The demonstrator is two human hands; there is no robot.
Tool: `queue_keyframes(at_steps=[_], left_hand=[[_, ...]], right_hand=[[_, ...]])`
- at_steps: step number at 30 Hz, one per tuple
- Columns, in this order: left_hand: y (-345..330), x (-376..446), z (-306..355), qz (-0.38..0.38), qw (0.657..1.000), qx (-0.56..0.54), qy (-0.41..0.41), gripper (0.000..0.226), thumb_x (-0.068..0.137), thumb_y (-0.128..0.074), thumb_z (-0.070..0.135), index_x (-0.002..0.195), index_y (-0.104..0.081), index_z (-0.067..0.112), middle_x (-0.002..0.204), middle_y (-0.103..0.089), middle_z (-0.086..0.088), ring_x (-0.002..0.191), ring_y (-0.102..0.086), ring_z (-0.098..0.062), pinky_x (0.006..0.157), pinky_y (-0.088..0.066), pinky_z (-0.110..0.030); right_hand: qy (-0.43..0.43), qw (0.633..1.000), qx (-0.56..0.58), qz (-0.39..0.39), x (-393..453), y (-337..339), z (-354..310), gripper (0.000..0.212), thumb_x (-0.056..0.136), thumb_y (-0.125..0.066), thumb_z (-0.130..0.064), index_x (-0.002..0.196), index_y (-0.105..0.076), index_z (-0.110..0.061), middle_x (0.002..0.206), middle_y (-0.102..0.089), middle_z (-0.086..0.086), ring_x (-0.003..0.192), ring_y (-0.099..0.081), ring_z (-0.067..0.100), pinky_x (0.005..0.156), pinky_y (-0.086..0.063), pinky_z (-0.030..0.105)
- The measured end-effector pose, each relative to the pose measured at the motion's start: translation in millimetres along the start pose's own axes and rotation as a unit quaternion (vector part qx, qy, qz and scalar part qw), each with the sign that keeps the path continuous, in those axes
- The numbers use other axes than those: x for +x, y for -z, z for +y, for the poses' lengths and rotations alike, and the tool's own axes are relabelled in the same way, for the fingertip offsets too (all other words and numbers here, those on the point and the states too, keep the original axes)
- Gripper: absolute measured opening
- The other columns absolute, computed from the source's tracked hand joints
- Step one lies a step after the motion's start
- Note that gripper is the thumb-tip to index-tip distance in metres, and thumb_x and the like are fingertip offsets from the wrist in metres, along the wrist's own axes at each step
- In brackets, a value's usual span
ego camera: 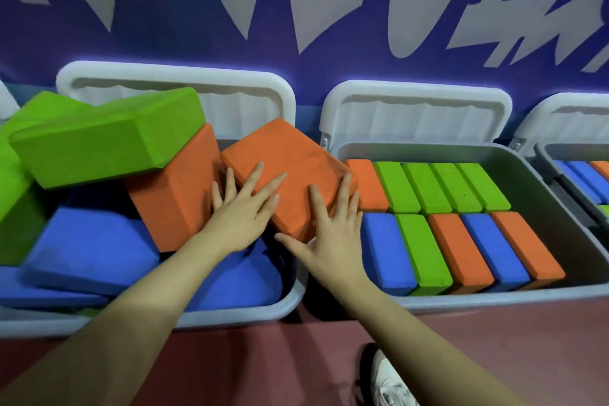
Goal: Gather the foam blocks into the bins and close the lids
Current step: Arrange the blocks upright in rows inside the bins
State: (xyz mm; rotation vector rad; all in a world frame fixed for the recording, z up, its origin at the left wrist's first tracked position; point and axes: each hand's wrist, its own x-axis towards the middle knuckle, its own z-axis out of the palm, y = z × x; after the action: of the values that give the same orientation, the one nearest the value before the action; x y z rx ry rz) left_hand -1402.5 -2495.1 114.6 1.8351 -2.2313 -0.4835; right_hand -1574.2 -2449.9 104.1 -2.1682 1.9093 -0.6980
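Note:
An orange foam block [290, 161] lies tilted on the right end of the heaped left bin [290, 303]. My left hand [245, 208] rests flat on the block's left side, fingers spread. My right hand [329, 227] lies flat against its near right corner, fingers spread. Neither hand wraps around the block. Beside it leans a second orange block [174, 204], with a green block [105, 138] on top and blue blocks [89, 247] below. The middle bin [494, 298] holds neat rows of orange, green and blue blocks. Both white lids, the left lid [257, 86] and the middle lid [418, 92], stand raised against the wall.
A third bin [553, 155] with blue and orange blocks shows at the right edge, its lid [566, 109] also up. A blue wall with big grey letters runs behind the bins. On the reddish floor below is a white shoe [389, 379].

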Motion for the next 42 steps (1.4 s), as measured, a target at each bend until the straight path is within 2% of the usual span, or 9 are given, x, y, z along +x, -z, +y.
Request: queue_keyframes(at_steps=[6, 8, 14, 18, 20, 24, 28, 33, 42], left_hand=[[7, 21, -1, -0.020, 0.995, 0.064, -0.076, 0.072, 0.074, -0.010, 0.082, 0.142, 0.003, 0.059, 0.155, 0.019, 0.022, 0.142, 0.022, -0.039, 0.111, 0.014, -0.059], [9, 34, 1, -0.009, 0.991, 0.096, -0.093, 0.068, 0.083, -0.024, 0.077, 0.144, -0.002, 0.056, 0.157, 0.015, 0.018, 0.142, 0.022, -0.038, 0.111, 0.015, -0.057], [6, 52, 14, 0.034, 0.987, 0.146, -0.063, 0.066, 0.090, -0.035, 0.066, 0.147, -0.006, 0.052, 0.160, 0.006, 0.011, 0.143, 0.012, -0.041, 0.112, 0.005, -0.058], [3, 54, 36, 0.097, 0.984, 0.140, -0.054, 0.060, 0.092, -0.035, 0.062, 0.148, -0.019, 0.046, 0.160, -0.009, 0.007, 0.143, 0.002, -0.042, 0.112, 0.001, -0.053], [-3, 53, 49, 0.106, 0.985, 0.121, -0.060, 0.058, 0.091, -0.034, 0.064, 0.145, -0.033, 0.041, 0.157, -0.026, 0.003, 0.141, -0.013, -0.045, 0.109, -0.009, -0.054], [-11, 39, 56, 0.068, 0.986, 0.142, -0.062, 0.056, 0.084, -0.034, 0.056, 0.127, -0.061, 0.031, 0.134, -0.058, -0.005, 0.112, -0.052, -0.051, 0.087, -0.042, -0.057], [-3, 37, 55, 0.073, 0.983, 0.161, -0.054, 0.054, 0.098, -0.035, 0.050, 0.149, -0.027, 0.034, 0.158, -0.023, 0.000, 0.139, -0.023, -0.039, 0.109, -0.014, -0.048], [39, 16, 44, 0.151, 0.973, 0.133, -0.113, 0.050, 0.086, -0.061, 0.031, 0.134, -0.055, 0.016, 0.141, -0.050, -0.014, 0.125, -0.046, -0.040, 0.101, -0.023, -0.046], [155, -62, -26, 0.287, 0.936, 0.190, -0.077, 0.058, 0.078, -0.039, 0.034, 0.125, -0.061, 0.009, 0.138, -0.052, -0.015, 0.120, -0.053, -0.038, 0.096, -0.023, -0.044]], right_hand=[[0.023, 0.998, 0.051, -0.005, 4, 5, 39, 0.067, 0.092, -0.031, -0.058, 0.149, -0.033, -0.023, 0.158, 0.002, 0.025, 0.145, -0.007, 0.044, 0.112, -0.019, 0.063], [-0.007, 0.998, 0.067, -0.010, 6, 9, 46, 0.065, 0.092, -0.029, -0.057, 0.149, -0.031, -0.026, 0.159, 0.002, 0.022, 0.145, -0.012, 0.041, 0.113, -0.021, 0.060], [-0.030, 0.997, 0.064, 0.002, 27, 6, 43, 0.073, 0.088, -0.063, -0.046, 0.150, -0.030, -0.026, 0.157, 0.003, 0.026, 0.146, -0.009, 0.040, 0.113, -0.017, 0.058], [-0.014, 0.984, 0.167, 0.055, 39, 20, 62, 0.052, 0.092, -0.063, -0.020, 0.141, -0.048, -0.017, 0.158, -0.011, 0.022, 0.142, -0.026, 0.034, 0.112, -0.020, 0.018], [-0.002, 0.985, 0.163, 0.062, 41, 29, 79, 0.049, 0.091, -0.064, -0.017, 0.138, -0.050, -0.016, 0.156, -0.018, 0.020, 0.140, -0.031, 0.030, 0.105, -0.019, 0.010], [0.009, 0.994, 0.105, 0.032, 39, 34, 95, 0.050, 0.091, -0.065, -0.020, 0.138, -0.051, -0.017, 0.156, -0.024, 0.018, 0.139, -0.034, 0.033, 0.108, -0.029, 0.024], [-0.016, 0.999, -0.006, 0.031, 37, 40, 84, 0.048, 0.088, -0.059, -0.041, 0.132, -0.058, -0.019, 0.146, -0.041, 0.021, 0.116, -0.054, 0.045, 0.094, -0.046, 0.056], [0.038, 0.995, -0.071, 0.059, 39, 52, 42, 0.055, 0.087, -0.043, -0.049, 0.127, -0.061, -0.016, 0.134, -0.054, 0.022, 0.107, -0.058, 0.046, 0.087, -0.051, 0.050], [0.244, 0.969, 0.010, 0.027, 58, 60, -95, 0.060, 0.090, -0.043, -0.049, 0.140, -0.048, -0.018, 0.144, -0.046, 0.014, 0.118, -0.053, 0.037, 0.090, -0.050, 0.044]])
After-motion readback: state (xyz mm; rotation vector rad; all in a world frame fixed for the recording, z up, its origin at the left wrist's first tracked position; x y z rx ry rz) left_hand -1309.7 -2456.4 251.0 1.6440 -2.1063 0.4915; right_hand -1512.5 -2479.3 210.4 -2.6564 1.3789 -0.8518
